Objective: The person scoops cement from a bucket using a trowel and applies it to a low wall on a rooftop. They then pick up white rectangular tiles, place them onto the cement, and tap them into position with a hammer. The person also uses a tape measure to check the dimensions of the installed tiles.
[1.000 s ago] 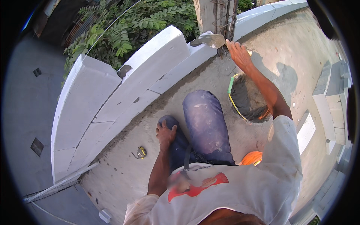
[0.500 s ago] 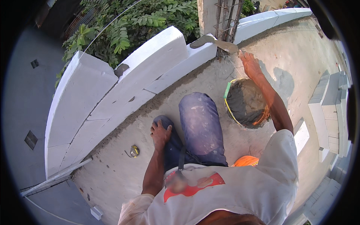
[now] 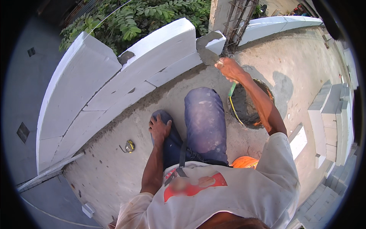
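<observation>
My right hand (image 3: 230,69) is closed round the handle of a trowel, stretched out toward the wall. The trowel's grey, mortar-smeared blade (image 3: 207,55) lies against the end of the white block wall (image 3: 160,49). Beside the blade, grey mortar (image 3: 212,37) sits on top of a lower block. Under my right forearm stands a bucket (image 3: 247,102) of wet mortar, partly hidden by the arm, with a yellow wire handle and green grip. My left hand (image 3: 160,130) rests on my left knee with its fingers apart, holding nothing.
A tape measure (image 3: 130,146) lies on the concrete floor to the left. An orange object (image 3: 245,162) is beside my right hip. Stacked pale blocks (image 3: 328,118) stand at the right, near a loose white block (image 3: 298,142). Steel rebar (image 3: 239,25) rises past the wall.
My right hand has moved left and slightly down with the trowel. Its blade has turned from the block's right end to rest across its left part. My left hand stays on the knee.
</observation>
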Demonstrator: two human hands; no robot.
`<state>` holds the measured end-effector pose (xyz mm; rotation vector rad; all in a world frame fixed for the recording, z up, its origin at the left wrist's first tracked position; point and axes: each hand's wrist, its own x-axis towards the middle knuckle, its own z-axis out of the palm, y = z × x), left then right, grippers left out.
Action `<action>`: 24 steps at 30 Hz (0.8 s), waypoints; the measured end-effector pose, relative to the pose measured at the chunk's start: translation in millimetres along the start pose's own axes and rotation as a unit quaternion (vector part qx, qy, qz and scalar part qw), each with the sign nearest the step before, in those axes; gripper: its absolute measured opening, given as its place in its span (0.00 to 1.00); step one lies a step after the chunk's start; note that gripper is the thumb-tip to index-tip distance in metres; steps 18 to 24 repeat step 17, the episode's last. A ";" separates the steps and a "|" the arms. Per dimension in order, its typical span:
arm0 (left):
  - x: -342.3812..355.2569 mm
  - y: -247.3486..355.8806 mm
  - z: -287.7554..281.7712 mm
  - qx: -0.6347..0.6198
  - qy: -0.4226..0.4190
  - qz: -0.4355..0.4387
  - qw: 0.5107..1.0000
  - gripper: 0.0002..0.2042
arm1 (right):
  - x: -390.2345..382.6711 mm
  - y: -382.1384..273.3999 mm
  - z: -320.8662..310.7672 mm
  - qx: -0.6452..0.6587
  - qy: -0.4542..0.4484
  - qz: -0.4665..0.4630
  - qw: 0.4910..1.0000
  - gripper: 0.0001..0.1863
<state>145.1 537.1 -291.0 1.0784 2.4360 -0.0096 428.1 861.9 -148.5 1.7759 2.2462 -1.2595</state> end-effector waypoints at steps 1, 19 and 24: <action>-0.8 -1.0 -1.5 -0.001 -0.002 0.000 1.000 0.41 | -1.5 -4.8 -2.1 -0.019 0.008 -0.012 1.000 0.24; -0.7 -4.6 -5.5 0.001 -0.007 -0.010 1.000 0.42 | 73.3 65.8 -23.5 -0.202 0.200 -0.007 0.959 0.26; -0.7 -4.6 -5.5 0.001 -0.007 -0.010 1.000 0.42 | 73.3 65.8 -23.5 -0.202 0.200 -0.007 0.959 0.26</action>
